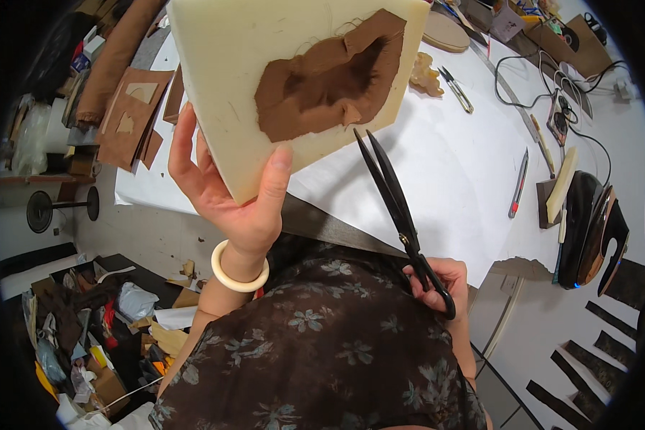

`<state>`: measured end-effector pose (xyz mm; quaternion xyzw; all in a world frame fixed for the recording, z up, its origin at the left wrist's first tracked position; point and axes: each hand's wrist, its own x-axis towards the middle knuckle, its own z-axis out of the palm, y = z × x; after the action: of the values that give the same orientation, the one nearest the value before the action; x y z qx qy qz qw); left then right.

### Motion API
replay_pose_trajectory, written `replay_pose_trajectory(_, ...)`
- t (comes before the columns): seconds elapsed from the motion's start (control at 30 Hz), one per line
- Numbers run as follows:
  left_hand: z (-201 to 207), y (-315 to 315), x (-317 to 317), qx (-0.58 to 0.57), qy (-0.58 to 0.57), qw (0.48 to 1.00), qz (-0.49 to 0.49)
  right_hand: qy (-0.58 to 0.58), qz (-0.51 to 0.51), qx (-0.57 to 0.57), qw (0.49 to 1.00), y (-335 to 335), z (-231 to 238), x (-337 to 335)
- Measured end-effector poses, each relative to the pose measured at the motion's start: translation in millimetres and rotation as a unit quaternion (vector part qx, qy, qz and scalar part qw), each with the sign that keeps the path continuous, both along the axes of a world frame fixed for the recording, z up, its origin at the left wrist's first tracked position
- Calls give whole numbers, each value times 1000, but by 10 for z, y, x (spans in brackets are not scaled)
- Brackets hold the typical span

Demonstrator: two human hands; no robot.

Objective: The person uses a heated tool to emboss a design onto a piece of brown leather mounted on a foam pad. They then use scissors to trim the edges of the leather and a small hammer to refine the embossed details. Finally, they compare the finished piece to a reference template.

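Note:
My left hand (240, 208) grips the lower corner of a thick cream-coloured board (222, 64), tilted up over the table, with the thumb on its front face. A piece of brown leather (272, 107) with an irregular cut edge sits on the board, its middle pressed into a hollow. Loose threads or hairs curl along its upper edge. Fingers closed around the handles, my right hand (448, 279) holds large black scissors (407, 240). Their blades are slightly parted and point up toward the board's lower edge, just short of the leather.
White paper (444, 179) covers the table. On it lie thread snips (457, 92), an amber-coloured lump (424, 76), a round disc (446, 33) and a red-tipped pen-like tool (519, 183). Brown leather sheets (122, 140) lie at left. Scraps (107, 322) fill the lower left; cables (527, 79) run at right.

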<state>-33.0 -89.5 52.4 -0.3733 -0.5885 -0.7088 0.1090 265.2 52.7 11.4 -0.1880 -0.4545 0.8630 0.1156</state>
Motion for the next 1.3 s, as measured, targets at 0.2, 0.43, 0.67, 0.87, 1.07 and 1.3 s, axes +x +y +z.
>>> replay_pose_trajectory(0.2, 51, -18, 15, -8, 44, 999, 7, 0, 10, 2, 1000, 10, -17, -36)
replay_pose_trajectory(0.43, 59, -55, -29, -39, 111, 993, 6, -1, 9, 2, 1000, 2, -4, -69)
replay_pose_trajectory(0.67, 75, -40, -13, -36, 135, 990, 30, 2, 9, 3, 1000, -4, -16, -73)
replay_pose_trajectory(0.87, 72, -67, -2, -55, 153, 986, 35, -8, 10, -8, 1000, 11, 21, -85)
replay_pose_trajectory(1.07, 85, -70, -24, -58, 163, 984, 28, -4, 9, -9, 1000, 17, 29, -97)
replay_pose_trajectory(1.3, 92, -85, 4, -57, 147, 986, 52, 2, 15, -25, 1000, 23, 20, -103)
